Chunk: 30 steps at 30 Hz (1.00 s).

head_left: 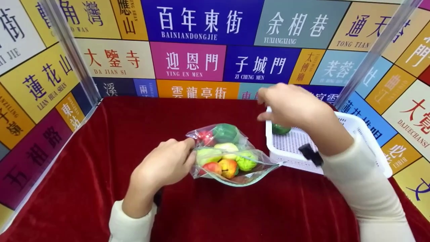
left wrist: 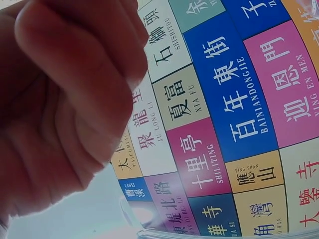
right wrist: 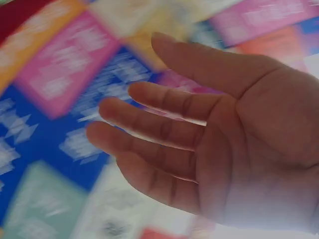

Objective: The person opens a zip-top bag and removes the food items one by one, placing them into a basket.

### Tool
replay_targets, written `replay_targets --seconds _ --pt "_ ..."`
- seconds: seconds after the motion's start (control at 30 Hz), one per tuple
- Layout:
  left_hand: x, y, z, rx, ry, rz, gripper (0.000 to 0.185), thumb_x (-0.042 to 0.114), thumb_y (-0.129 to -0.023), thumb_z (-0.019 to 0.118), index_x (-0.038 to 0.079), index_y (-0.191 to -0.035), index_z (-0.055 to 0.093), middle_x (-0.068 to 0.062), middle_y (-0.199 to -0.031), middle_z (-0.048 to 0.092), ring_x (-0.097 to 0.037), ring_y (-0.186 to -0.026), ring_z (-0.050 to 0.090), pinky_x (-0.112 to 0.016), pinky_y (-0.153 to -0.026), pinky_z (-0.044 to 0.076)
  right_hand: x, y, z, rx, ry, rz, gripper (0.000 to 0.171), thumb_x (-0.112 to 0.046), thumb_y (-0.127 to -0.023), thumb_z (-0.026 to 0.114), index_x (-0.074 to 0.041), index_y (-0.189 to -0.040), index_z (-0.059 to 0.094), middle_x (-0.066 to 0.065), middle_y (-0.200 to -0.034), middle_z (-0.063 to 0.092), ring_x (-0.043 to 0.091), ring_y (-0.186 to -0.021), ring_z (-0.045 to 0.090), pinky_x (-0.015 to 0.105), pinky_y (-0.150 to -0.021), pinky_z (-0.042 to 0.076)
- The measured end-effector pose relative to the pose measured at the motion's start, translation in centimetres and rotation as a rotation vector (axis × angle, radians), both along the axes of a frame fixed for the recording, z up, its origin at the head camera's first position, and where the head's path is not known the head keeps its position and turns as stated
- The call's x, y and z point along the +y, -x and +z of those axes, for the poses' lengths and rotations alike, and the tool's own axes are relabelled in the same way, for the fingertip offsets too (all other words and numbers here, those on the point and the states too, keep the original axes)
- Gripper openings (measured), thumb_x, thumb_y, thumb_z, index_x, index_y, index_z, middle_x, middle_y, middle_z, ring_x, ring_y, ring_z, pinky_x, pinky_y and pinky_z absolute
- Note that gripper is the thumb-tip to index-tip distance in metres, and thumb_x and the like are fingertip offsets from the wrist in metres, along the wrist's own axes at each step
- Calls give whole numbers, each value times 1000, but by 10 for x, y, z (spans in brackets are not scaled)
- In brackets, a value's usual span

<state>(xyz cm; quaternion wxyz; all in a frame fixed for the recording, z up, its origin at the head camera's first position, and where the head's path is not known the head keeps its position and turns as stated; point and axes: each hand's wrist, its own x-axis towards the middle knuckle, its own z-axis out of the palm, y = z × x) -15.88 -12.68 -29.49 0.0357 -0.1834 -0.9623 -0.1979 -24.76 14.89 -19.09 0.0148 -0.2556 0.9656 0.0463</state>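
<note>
A clear zip bag [head_left: 250, 179] lies on the red cloth with its mouth towards me, holding several pieces of fruit and vegetables. Among them are a dark green one [head_left: 225, 133], a red one [head_left: 205, 136], a yellow-orange one [head_left: 228, 168] and a bumpy light green one [head_left: 246, 160]. At the bag's left edge, my left hand [head_left: 164, 164] pinches the plastic; its curled fingers [left wrist: 84, 74] fill the left of the left wrist view. Over the white basket's near-left corner hovers my right hand [head_left: 292, 104], holding nothing, its fingers [right wrist: 154, 124] loosely extended in the right wrist view.
The white plastic basket [head_left: 295, 163] stands right of the bag, with a green item [head_left: 281, 129] at its left side, partly under my right hand. Dark red cloth [head_left: 235, 211] covers the table. Sign-covered panels [head_left: 201, 20] and clear posts [head_left: 72, 50] rise behind it.
</note>
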Motion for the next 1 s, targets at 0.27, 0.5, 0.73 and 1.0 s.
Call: replay_targets --seconds 0.27,0.5,0.73,1.0 --pt "2 -1 0 -3 -24 -15 16 21 -99 55 8 -89 58 -3 -63 50 -16 -52 49 -28 -50 42 -19 -101 -42 154 46 292 11 -8 -88 66 -16 -95 65 -4 -75 61 13 -61 56 27 -54 48" --pt "1 -2 -1 0 -34 -33 15 19 -99 56 8 -89 58 -3 -61 49 -15 -49 48 -27 -48 41 -46 -98 -111 280 160 484 17 -15 -88 74 -15 -103 65 0 -88 66 20 -75 68 35 -61 56" --pt "3 -1 -2 -5 -28 -42 15 19 -98 56 9 -87 58 -3 -60 47 -16 -48 47 -27 -47 40 -63 -73 -140 168 196 423 36 -19 -81 81 -15 -113 66 2 -102 67 22 -89 68 39 -76 58" --pt "1 -1 -1 32 -5 -30 16 18 -98 54 9 -84 55 -3 -60 46 -18 -50 47 -31 -50 40 -75 -51 -162 66 138 357 35 -14 -79 80 -13 -111 67 4 -104 64 24 -95 66 37 -81 57"
